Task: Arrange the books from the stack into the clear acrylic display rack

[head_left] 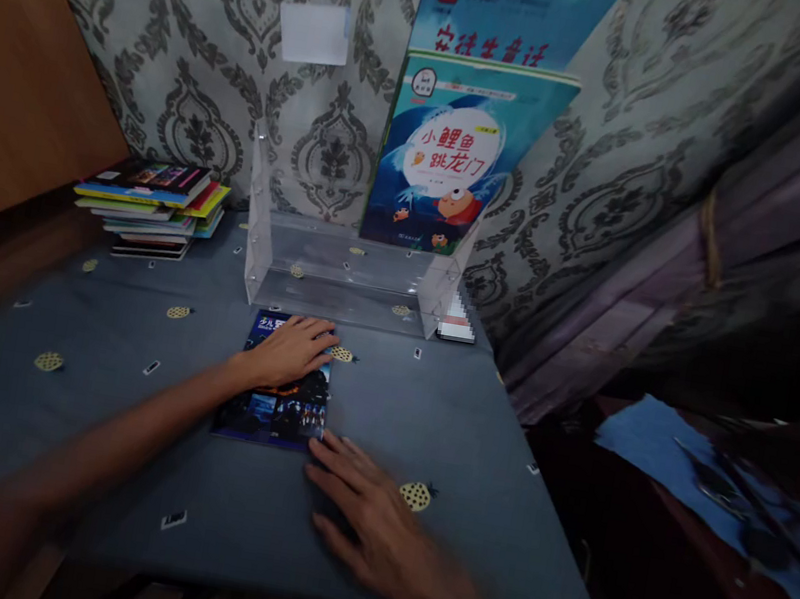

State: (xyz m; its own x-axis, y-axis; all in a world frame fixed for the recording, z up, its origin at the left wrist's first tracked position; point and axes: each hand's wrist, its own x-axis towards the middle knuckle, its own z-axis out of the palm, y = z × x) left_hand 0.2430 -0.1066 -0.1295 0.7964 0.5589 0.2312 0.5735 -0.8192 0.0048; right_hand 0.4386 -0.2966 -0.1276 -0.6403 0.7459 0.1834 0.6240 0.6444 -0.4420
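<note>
A dark blue book (276, 412) lies flat on the grey-blue tablecloth (117, 457) in front of a clear acrylic stand (343, 275). My left hand (293, 348) rests palm down on the book's upper half, fingers stretched flat. My right hand (372, 518) lies flat on the cloth just right of the book's lower corner, fingers spread, fingertips touching or nearly touching that corner. In the stand's right half two picture books stand upright: a teal one (453, 156) in front and a taller blue one (515, 4) behind.
A stack of several books (153, 205) sits at the table's back left. A patterned wall (217, 58) runs behind, with a wooden panel (14, 97) at left. Right of the table edge are a curtain (758, 245) and a blue cloth (692, 467).
</note>
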